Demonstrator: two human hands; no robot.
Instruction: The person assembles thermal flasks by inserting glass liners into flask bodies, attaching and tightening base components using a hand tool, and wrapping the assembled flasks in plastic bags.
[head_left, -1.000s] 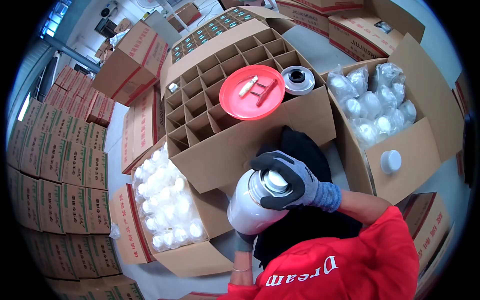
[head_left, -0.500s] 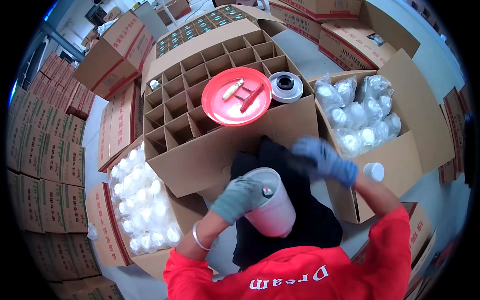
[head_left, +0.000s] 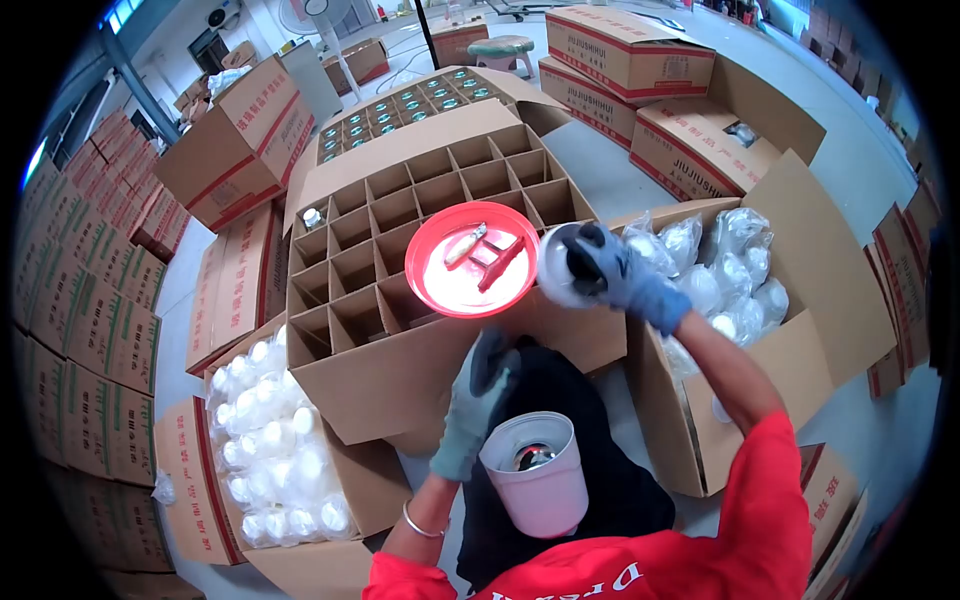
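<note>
A white tub [head_left: 540, 498] stands upright between my legs, with a shiny metallic object [head_left: 533, 457] inside it. My left hand [head_left: 480, 400], in a grey glove, is raised just above and left of the tub, fingers extended and nothing seen in them. My right hand [head_left: 620, 272], in a blue-grey glove, grips a white round lid-like part [head_left: 552, 278] with a black centre. That part is beside a red round tray [head_left: 425, 265], which holds a small cutter-like tool [head_left: 466, 246] and a red-handled tool [head_left: 500, 264].
The tray rests on a divided carton [head_left: 450, 365] with one bottle cap [head_left: 312, 218] at its left. A carton of wrapped white-capped bottles [head_left: 280, 440] is at left; another with plastic-wrapped items [head_left: 735, 280] is at right. Stacked cartons [head_left: 85, 330] line the left.
My left hand has come out of the tub and risen. My right hand has moved up from beside the tub onto the white round part. The view has tilted upward.
</note>
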